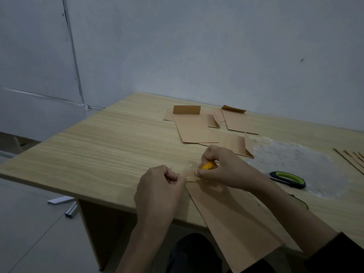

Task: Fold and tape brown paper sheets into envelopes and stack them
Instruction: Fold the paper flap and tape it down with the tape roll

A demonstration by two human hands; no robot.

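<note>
Hands at work near the front edge of the bench [98, 144]: your left grip [159, 191] and right grip [222, 168] meet over the far end of a folded brown paper sheet [236, 223]. The sheet lies flat on the bench and runs back toward you, its near end hanging past the bench edge. Your right grip is curled round a small yellow object [208, 166], too hidden to identify. Your left grip pinches one end of a clear strip of tape [187, 172] stretched between the two, at the sheet's far edge. Farther back on the bench lie more folded brown pieces. One envelope [194, 129] has its flap standing up, a second envelope [239, 122] lies just beside it to the right, and a third folded piece [238, 143] is close to your right grip. A crinkled clear plastic sheet [295, 160] is spread to the right, with a black-and-green tool [287, 179] resting on it. Thin sticks [352, 160] show at the right edge, and pale metal strips [63, 203] lie on the floor left of the bench.
</note>
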